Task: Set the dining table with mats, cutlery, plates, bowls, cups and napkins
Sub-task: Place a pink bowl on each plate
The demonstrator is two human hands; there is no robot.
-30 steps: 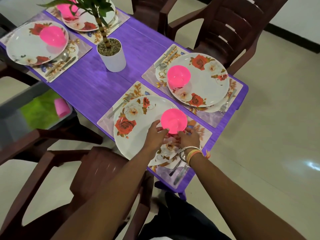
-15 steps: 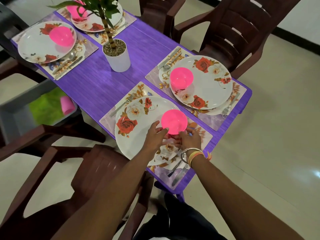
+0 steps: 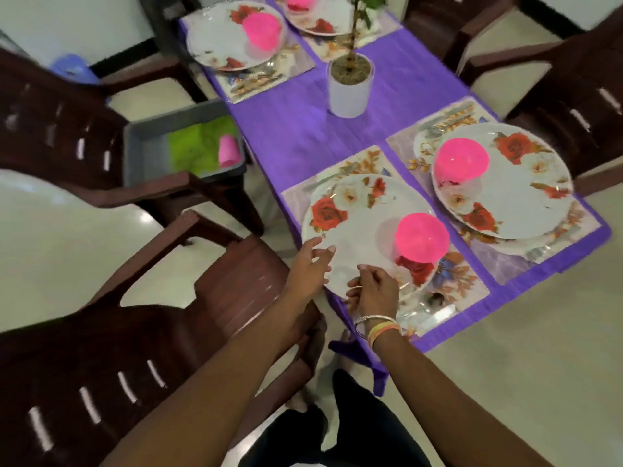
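Head view. A purple table point(image 3: 303, 129) stands on a pale glossy floor point(image 3: 505, 365), with dark brown plastic chairs point(image 3: 101, 348) drawn up around it. A white pot point(image 3: 350, 89) with a thin-stemmed plant stands near the middle of the table.

On the seat of the chair to the left sits a grey tub point(image 3: 141, 143). It holds a green cloth point(image 3: 195, 146), and a pink cup point(image 3: 227, 151) lies on its side against the right wall.

Each place has a floral mat point(image 3: 465, 288) with a rose-patterned plate point(image 3: 354, 224) on it. A pink bowl point(image 3: 421, 237) stands on the right part of the nearest plate. Blurred cutlery point(image 3: 435, 305) lies on the mat just beside that plate.

The left hand point(image 3: 308, 267) is at the plate's near-left rim, fingers spread and relaxed, gripping nothing. The right hand point(image 3: 371, 291), with bangles point(image 3: 377, 326) at the wrist, is over the near rim. Its fingers are loosely curled, and nothing can be seen between them.

Half a second ago both hands were touching the foot of the bowl. Now they have drawn back to the plate's edge, clear of the bowl. The bowl is in the same spot on the plate.
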